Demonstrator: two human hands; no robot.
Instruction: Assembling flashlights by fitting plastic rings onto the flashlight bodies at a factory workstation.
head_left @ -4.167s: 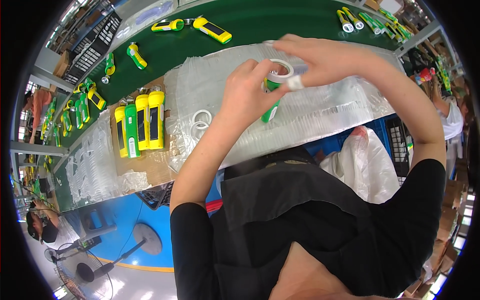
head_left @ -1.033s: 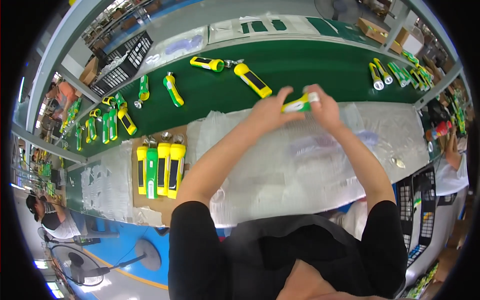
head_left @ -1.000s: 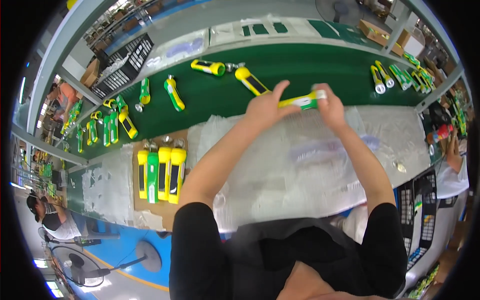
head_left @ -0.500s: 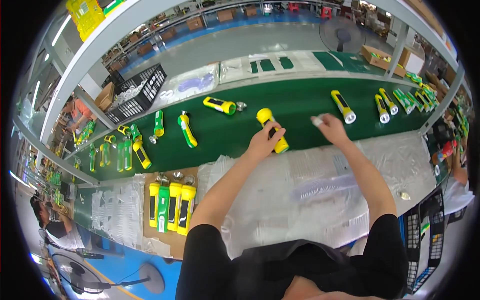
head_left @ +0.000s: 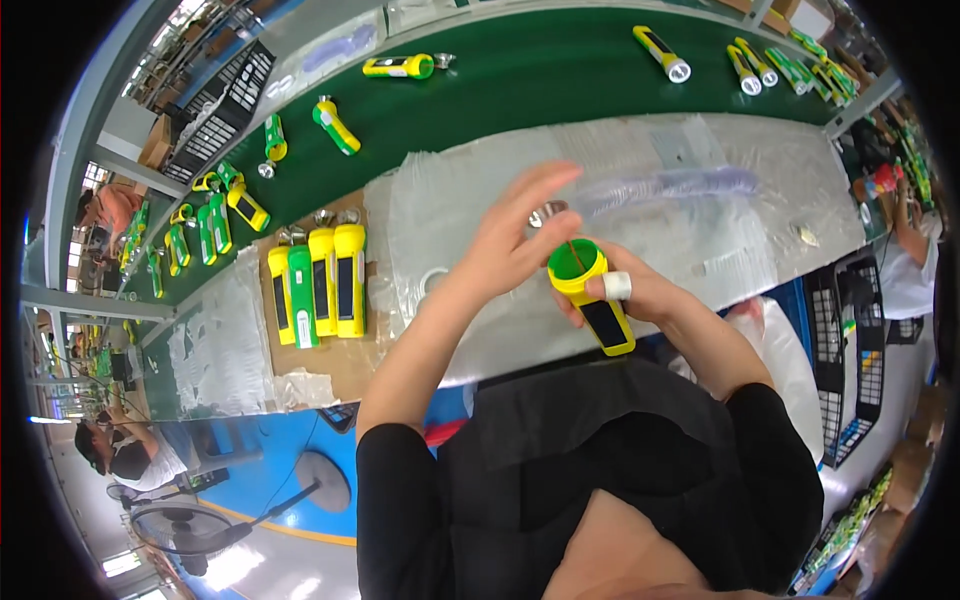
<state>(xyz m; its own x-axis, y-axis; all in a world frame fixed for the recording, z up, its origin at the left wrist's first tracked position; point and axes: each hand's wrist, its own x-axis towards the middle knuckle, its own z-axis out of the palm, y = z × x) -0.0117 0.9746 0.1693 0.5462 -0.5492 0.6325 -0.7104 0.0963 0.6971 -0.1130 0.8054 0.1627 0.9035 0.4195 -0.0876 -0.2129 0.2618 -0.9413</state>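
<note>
My right hand (head_left: 640, 300) grips a yellow torch body (head_left: 592, 300) with a dark panel on its side, its open green-lined head pointing up. A white tape wraps one right finger. My left hand (head_left: 510, 245) hovers at the torch's open head, thumb and finger pinched at thin wires that stick out of it, other fingers spread. Both hands are above the bench's clear plastic sheet (head_left: 620, 180). A small silver reflector (head_left: 548, 211) lies on the sheet just behind my left hand.
Several yellow and green torches (head_left: 318, 282) lie in a row on brown cardboard at the left. More torches (head_left: 398, 67) lie scattered on the green conveyor belt (head_left: 520, 80) behind the bench. A white tape ring (head_left: 432, 280) lies by my left wrist. Black wire baskets (head_left: 848, 330) stand at right.
My hands have come back from the green belt to the bench in front of me. A yellow torch with an open head is now in my right hand, my left at its mouth.
</note>
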